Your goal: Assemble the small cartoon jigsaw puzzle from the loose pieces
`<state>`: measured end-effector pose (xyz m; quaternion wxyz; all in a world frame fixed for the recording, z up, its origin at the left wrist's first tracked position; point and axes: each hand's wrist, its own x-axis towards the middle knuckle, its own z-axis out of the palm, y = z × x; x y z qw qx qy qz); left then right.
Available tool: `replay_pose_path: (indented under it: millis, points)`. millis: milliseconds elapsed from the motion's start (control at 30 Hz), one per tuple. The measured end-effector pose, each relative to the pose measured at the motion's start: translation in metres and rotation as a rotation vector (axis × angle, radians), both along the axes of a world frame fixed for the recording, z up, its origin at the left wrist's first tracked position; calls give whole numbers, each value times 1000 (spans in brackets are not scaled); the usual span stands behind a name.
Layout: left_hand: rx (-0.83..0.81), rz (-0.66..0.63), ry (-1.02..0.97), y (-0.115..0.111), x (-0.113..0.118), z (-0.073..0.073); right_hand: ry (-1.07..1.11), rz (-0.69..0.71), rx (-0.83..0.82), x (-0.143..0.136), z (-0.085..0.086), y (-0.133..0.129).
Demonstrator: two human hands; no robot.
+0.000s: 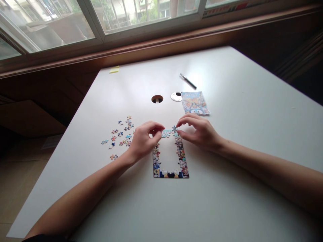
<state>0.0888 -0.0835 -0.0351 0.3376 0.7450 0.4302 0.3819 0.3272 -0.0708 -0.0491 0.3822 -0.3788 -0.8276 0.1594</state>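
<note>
A rectangular puzzle frame (183, 156) of joined edge pieces lies on the white table, with bare tabletop showing inside it. At its top left, my left hand (146, 137) has thumb and fingers closed on a light-blue puzzle section (166, 133). My right hand (199, 131) pinches a small grey-blue puzzle piece (174, 128) at the top right corner, between thumb and index finger. Loose puzzle pieces (120, 133) lie scattered left of my left hand, which hides part of the frame's upper left side.
Beyond my right hand lies a colourful picture sheet (195, 102), with a black pen (188, 81) behind it. A round hole (157, 99) and a metal ring (176, 96) are in the table (239, 101). A yellow note (114, 69) sits near the far left corner.
</note>
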Motion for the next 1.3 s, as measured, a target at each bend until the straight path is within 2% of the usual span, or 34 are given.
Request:
replay_pose_path:
  millis: [100,300,1300]
  points:
    - [200,-44,162,2,-3,-7,-50,0,-26,2,-4,5]
    - [379,-131,296,1,-4,-21,-124,42,-56,1,-9,4]
    - [395,-164,369,1,-3,-19,-129,43,-85,-1,-9,4]
